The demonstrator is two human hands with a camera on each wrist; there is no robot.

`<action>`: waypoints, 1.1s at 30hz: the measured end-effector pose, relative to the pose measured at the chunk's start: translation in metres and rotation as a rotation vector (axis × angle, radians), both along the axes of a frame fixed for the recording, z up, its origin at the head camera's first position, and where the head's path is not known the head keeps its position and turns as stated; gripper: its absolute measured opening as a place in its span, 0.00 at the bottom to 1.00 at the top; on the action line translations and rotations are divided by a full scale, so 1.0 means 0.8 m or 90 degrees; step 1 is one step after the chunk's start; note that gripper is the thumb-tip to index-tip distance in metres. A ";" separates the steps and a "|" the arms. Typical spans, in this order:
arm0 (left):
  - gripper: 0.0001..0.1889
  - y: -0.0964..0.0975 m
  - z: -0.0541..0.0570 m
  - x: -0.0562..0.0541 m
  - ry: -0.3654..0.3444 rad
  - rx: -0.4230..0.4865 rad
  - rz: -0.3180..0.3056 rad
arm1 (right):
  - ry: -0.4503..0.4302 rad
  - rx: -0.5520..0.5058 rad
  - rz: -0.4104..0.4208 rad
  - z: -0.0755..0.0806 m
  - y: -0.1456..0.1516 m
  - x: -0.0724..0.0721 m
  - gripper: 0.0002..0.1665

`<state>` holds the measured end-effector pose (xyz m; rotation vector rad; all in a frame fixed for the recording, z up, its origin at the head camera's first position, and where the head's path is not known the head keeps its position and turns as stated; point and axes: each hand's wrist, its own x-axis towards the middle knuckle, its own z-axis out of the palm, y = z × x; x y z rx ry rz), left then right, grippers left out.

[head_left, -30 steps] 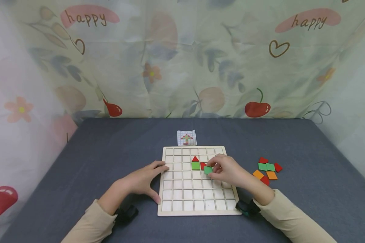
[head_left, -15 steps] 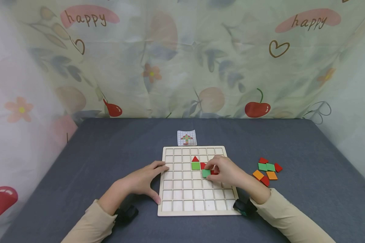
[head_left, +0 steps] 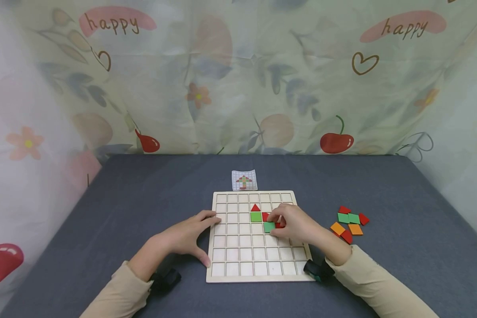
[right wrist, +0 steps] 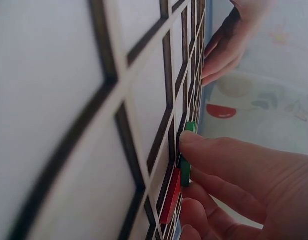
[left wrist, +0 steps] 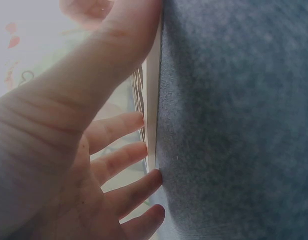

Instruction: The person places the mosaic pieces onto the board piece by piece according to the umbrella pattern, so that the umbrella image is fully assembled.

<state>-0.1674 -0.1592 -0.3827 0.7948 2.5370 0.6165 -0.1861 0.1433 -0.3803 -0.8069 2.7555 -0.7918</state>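
Note:
My right hand (head_left: 296, 223) pinches a green square tile (head_left: 269, 227) between thumb and fingers over the grid of a pale wooden board (head_left: 258, 279). In the right wrist view the green tile (right wrist: 186, 170) stands slightly proud of the grid bars, and a red tile (right wrist: 171, 197) lies beside it. On the board, a red triangle tile (head_left: 255, 208) sits above another green square (head_left: 256, 217). Red pieces peek out by the right fingers, partly covered. My left hand (head_left: 184, 234) rests along the board's left edge, fingers spread; its fingertips meet the rim (left wrist: 152, 100) in the left wrist view.
A small card (head_left: 244, 180) printed with a coloured tile pattern lies just behind the board. To the right, a loose group of red, green and orange tiles (head_left: 355, 229) lies on the dark cloth (head_left: 143, 194). A patterned curtain (head_left: 238, 79) hangs behind the table.
The right hand has shifted slightly left and toward the person, bringing the green square down to the grid. A red piece to its right now shows. My left hand has stayed put.

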 end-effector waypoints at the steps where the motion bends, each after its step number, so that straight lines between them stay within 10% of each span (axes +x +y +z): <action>1: 0.56 0.000 0.000 0.000 -0.001 0.000 0.001 | -0.003 0.000 -0.003 0.000 0.000 0.000 0.12; 33: 0.56 -0.002 0.000 0.000 0.002 0.003 -0.008 | -0.016 -0.025 -0.054 0.016 0.036 -0.005 0.16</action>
